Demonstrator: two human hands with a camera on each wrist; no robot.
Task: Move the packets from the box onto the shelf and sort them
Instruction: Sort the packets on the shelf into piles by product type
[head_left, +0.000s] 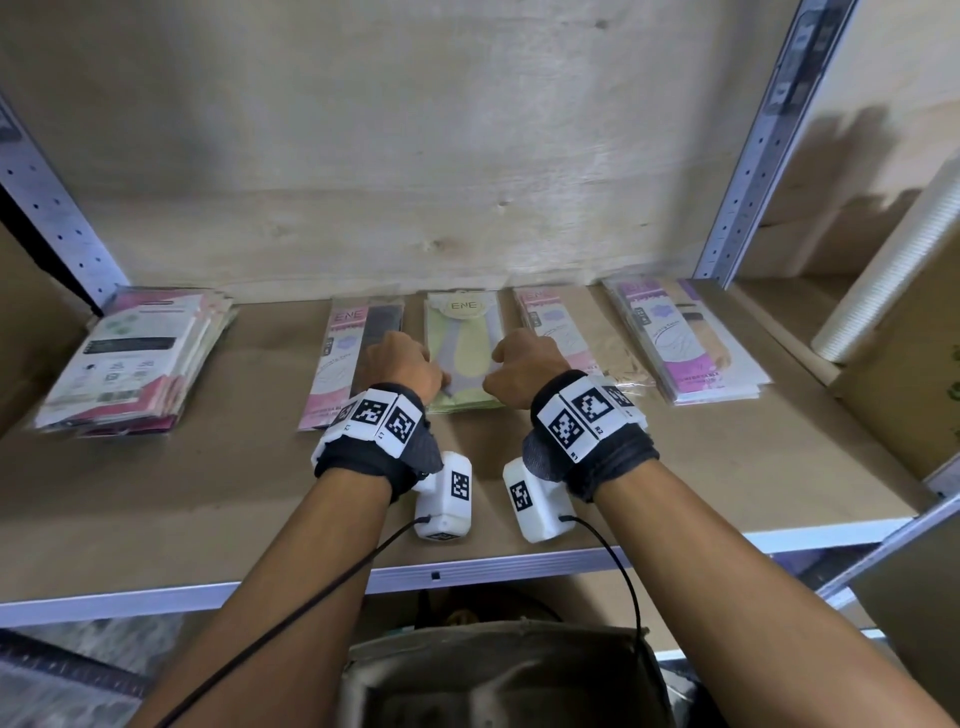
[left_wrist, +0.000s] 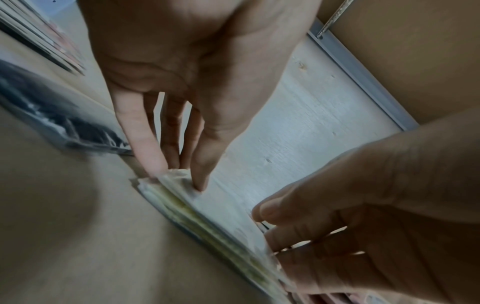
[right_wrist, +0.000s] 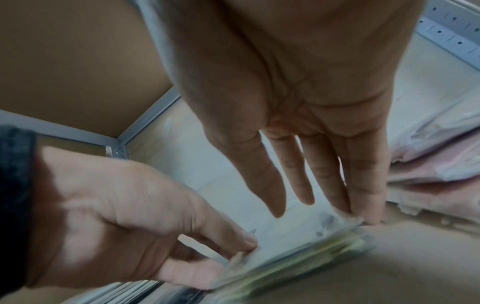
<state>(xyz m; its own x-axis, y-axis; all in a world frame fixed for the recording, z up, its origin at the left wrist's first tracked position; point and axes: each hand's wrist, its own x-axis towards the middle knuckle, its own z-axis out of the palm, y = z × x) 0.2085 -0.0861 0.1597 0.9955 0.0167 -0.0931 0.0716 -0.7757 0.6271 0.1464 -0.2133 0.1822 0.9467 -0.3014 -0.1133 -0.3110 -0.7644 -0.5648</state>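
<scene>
On the shelf board (head_left: 208, 499) a stack of pale green packets (head_left: 464, 332) lies flat in the middle of a row. Both hands are at its near end. My left hand (head_left: 415, 366) pinches the near left corner, thumb on top (left_wrist: 182, 176) and fingers at the side, as the right wrist view also shows (right_wrist: 228, 257). My right hand (head_left: 519, 364) is at the right edge. Its straight fingers (right_wrist: 363, 214) touch the corner of the stack (right_wrist: 298, 253), and its thumb is over the top. The stack's layered edge (left_wrist: 207, 218) shows between both hands.
A pink and black packet stack (head_left: 353, 353) lies just left of the green one. Pink and beige packets (head_left: 571, 338) and purple ones (head_left: 691, 343) lie to the right. A thicker pile (head_left: 140, 358) sits far left. A box (head_left: 498, 670) stands below the shelf edge. A white roll (head_left: 893, 270) leans right.
</scene>
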